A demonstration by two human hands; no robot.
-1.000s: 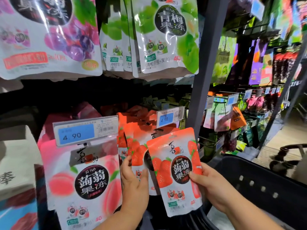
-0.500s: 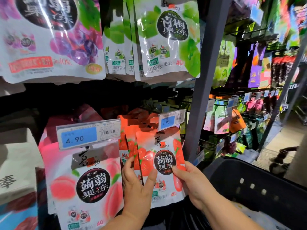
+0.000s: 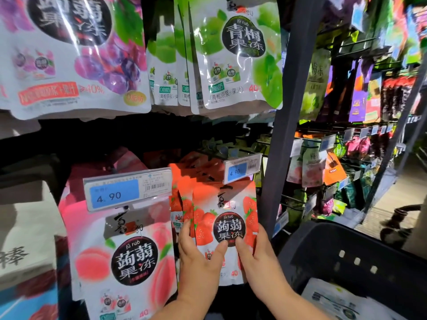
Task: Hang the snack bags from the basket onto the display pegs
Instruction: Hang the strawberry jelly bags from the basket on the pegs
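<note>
Left hand (image 3: 198,257) and right hand (image 3: 260,259) are both gripping the strawberry bag (image 3: 209,218) by its lower half, thumbs on the front. The bag's top is sitting under the price tag (image 3: 242,168). Peach bag (image 3: 120,250) is crowding the left, grey post (image 3: 285,135) just right, basket (image 3: 346,241) near right.

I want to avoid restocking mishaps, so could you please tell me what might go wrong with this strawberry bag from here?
1. The price tag hides the peg tip and the top of the strawberry bag, so the hole may miss; if the left hand and right hand let go, it could drop.
2. The left hand's fingers lie against the bags behind and might drag them askew.
</note>
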